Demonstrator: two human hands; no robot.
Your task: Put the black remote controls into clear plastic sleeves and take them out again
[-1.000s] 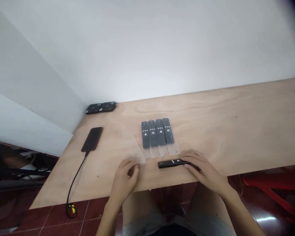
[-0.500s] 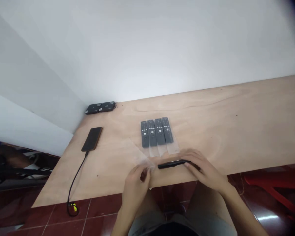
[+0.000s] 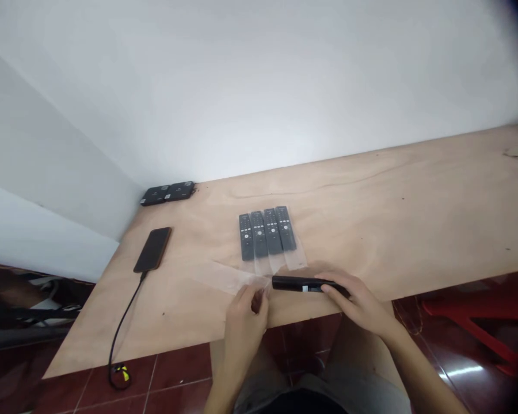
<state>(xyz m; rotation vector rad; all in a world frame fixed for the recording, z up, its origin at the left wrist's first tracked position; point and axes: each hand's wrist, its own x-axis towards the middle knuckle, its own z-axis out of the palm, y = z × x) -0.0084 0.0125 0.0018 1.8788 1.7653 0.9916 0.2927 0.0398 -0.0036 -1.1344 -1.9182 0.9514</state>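
1. Turned over since a second ago, the black remote control [image 3: 291, 283] now shows its plain side with a small pale label, where its buttons faced up before; the left hand [image 3: 245, 316] has come rightward, bringing a clear plastic sleeve [image 3: 231, 279] close to the remote.
2. Right hand [image 3: 356, 299]: thumb and fingers are closed around the right end of the remote, which is held near the front edge of the wooden table [image 3: 371, 213], its free end pointing left.
3. Left hand: thumb and forefinger are pinched on the right end of the sleeve, which stretches away leftward over the tabletop (whether it touches the remote's tip, I cannot tell).
4. Just beyond the hands, four bagged remotes [image 3: 273, 233] lie side by side, buttons up, with clear plastic spreading past their near ends (plainest on the right-hand ones).
5. Farther left lies a smartphone [image 3: 152, 250], screen dark, with a black cable [image 3: 125, 329] running from its near end over the table edge; a yellow tag [image 3: 124, 372] shows by the cable's loop.
6. Two flat black boxes [image 3: 179, 191] sit together at the back left, near the wall [image 3: 259, 86].
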